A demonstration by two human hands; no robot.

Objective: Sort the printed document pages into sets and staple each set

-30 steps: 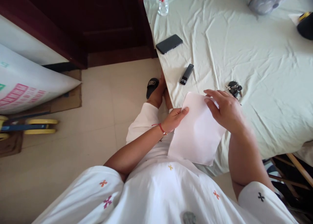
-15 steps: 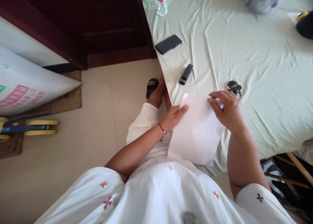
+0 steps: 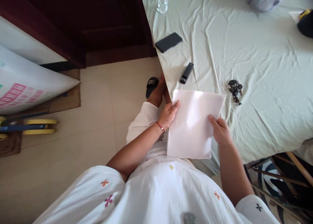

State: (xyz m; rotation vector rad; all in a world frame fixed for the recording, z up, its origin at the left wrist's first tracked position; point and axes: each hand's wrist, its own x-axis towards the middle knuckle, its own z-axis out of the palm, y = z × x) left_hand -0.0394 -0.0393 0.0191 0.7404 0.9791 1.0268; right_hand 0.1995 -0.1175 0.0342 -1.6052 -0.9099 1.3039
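Observation:
White paper [image 3: 192,129], seemingly several sheets together, is held up in front of my shirt, over the table's near edge. My left hand [image 3: 169,114] pinches its left edge, thumb on top. On the opposite edge my right hand [image 3: 220,129] grips it the same way, fingers hidden underneath. No writing shows on the side facing me. Beyond the top edge of the paper lies a small black device [image 3: 186,73] with a little screen. A bunch of keys [image 3: 234,87] rests to the right, apart from my right hand.
A black phone [image 3: 168,42] and a clear water bottle [image 3: 162,2] are on the cloth-covered table [image 3: 264,70]. A plastic bag [image 3: 264,0] sits at the back right. On the floor side are a white sack [image 3: 31,83] and a yellow-wheeled object [image 3: 40,126].
My right hand has come down from the paper's top right corner and now grips its right edge. The paper lies straighter, and the keys show fully.

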